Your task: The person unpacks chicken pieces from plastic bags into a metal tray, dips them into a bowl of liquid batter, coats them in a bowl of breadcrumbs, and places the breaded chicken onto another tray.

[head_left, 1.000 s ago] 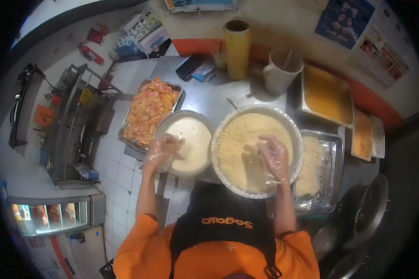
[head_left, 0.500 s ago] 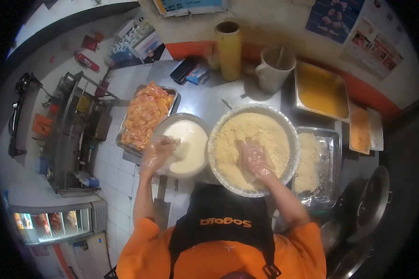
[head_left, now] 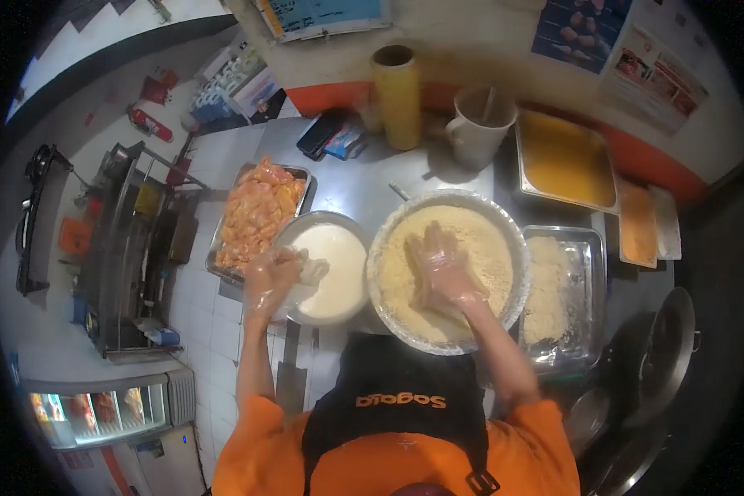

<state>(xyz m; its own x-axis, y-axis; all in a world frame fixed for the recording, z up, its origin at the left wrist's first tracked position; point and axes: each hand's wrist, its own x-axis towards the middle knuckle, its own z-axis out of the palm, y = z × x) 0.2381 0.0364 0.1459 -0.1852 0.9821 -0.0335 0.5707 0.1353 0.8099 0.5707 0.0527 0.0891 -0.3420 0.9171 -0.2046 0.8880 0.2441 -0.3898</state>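
My left hand, in a clear plastic glove, is closed at the near left rim of a bowl of white batter. Its fingers pinch a batter-coated chicken piece over the batter. My right hand, gloved too, lies palm down with fingers stretched out on the pale breading in a large round metal bowl. Whether anything lies under that palm is hidden. Beyond my left hand, raw chicken pieces fill a metal tray.
Breaded pieces lie in a metal tray right of the breading bowl. Behind stand a white pitcher, a yellow cylinder, a phone and a pan of orange-yellow contents. A large pan stands at far right.
My right hand has moved up and left in the breading, its fingers now flat and more visible. My left hand has shifted slightly down and left, with the coated chicken piece showing more clearly.
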